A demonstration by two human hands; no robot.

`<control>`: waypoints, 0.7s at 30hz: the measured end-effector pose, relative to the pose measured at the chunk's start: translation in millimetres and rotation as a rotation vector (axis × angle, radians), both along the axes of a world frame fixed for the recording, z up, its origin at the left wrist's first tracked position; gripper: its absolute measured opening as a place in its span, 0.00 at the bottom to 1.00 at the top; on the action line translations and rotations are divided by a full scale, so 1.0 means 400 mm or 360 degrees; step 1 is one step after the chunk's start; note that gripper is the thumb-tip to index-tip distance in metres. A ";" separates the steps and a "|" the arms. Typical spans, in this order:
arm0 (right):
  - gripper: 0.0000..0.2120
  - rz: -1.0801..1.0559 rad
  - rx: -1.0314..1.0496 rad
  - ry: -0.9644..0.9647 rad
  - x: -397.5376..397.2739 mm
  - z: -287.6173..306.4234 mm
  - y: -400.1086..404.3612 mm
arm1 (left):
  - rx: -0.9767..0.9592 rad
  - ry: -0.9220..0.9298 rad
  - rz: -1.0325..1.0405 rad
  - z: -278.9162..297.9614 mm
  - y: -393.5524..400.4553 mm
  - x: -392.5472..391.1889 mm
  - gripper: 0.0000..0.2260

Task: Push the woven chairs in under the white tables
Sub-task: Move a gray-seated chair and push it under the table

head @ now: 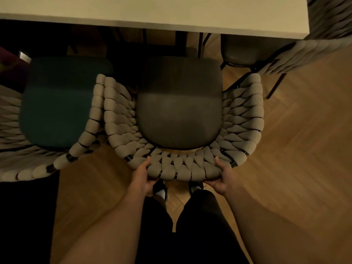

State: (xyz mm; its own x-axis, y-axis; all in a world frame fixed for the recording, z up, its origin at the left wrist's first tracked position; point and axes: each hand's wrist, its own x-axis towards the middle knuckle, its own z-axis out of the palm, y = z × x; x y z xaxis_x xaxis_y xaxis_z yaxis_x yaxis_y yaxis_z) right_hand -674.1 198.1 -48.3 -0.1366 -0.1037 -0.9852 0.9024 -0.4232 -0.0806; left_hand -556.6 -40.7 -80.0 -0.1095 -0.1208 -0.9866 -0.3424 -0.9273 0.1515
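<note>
Here hands (182, 178) grip chair (179, 103) (unlabelled).

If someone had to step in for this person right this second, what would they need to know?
Left hand and right hand each grip the curved beige woven backrest of the grey-cushioned woven chair.
That chair faces the white rectangular table; its seat front sits in the table's shadow, most of the seat still out.
The teal-cushioned woven chair on the left is also out from the table.
A third woven chair at right is partly under the table corner.
Left: push the grey chair in, then the teal one.
</note>
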 end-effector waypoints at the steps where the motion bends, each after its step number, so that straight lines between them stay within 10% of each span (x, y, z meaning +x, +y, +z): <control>1: 0.14 -0.0041 -0.0018 0.0011 -0.002 -0.007 -0.007 | 0.0003 0.0004 0.0047 -0.007 0.002 -0.006 0.20; 21: 0.19 -0.0201 0.0171 0.0327 -0.113 0.064 -0.057 | -0.0370 0.0054 0.0316 0.054 0.013 -0.144 0.18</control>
State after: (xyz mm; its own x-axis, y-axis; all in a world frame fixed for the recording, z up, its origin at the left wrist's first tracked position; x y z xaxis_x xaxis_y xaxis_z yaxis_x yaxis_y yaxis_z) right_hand -719.4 175.1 -22.8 -0.3399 0.0308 -0.9399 0.8032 -0.5103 -0.3072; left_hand -614.3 -35.6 -58.5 -0.0937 -0.3651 -0.9262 -0.1489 -0.9147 0.3756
